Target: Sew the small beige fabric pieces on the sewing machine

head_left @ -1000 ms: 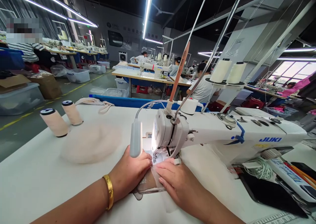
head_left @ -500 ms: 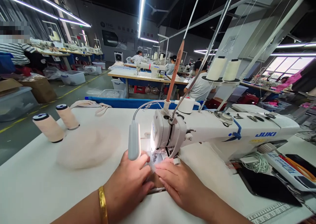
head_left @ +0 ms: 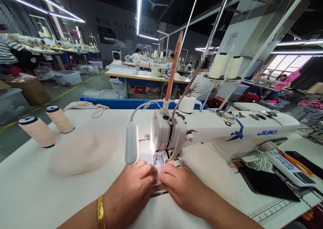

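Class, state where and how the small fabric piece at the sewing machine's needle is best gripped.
Likely its near edge, approached from the operator's side: the fabric piece lies flat, its far end under the machine head, its sides covered by the left hand and right hand.

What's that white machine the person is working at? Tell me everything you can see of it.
The sewing machine is white and glossy, with blue JUKI lettering on its long arm. It stands on the white table. A grey lamp on a bendy neck hangs beside its lit needle end. The left hand and right hand hold a fabric piece down just before it.
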Available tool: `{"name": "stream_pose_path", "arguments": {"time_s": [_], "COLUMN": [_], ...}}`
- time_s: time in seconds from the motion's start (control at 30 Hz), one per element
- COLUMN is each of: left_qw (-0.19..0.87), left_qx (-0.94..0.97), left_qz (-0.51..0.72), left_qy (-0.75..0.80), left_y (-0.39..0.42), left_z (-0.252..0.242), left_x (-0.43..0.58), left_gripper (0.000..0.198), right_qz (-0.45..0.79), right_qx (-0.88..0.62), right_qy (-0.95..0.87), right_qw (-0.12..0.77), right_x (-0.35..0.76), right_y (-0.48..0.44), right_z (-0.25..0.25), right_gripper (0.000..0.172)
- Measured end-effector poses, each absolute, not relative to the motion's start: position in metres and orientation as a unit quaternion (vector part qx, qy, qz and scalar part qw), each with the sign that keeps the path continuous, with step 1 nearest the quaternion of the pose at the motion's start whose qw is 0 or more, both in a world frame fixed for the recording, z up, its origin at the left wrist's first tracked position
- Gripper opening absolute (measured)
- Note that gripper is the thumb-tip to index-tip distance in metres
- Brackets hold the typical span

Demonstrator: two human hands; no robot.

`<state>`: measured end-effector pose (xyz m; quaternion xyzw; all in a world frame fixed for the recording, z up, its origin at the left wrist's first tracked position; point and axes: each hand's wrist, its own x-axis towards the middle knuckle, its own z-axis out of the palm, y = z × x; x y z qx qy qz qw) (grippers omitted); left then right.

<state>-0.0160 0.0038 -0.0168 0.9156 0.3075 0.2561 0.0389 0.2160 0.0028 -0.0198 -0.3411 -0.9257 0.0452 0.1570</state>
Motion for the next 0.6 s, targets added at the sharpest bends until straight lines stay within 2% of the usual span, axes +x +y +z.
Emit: {"name": "stream_pose_path", "arguments": {"time_s": [0.6], "left_qw": [0.013], "left_qx": [0.926], "left_qz": [0.215], "left_qy": [0.311], "left_y": [0.015], "left_z": [-0.015], "left_x": [-0.024], "left_gripper": [0.026], "right_qz": [0.08], "right_qx": [-0.355], "right_qy": [-0.913], "right_qw": [0.182], "right_x": [0.214], "right_y": [0.001], "right_z": [-0.032], "right_gripper": [0.026]}}
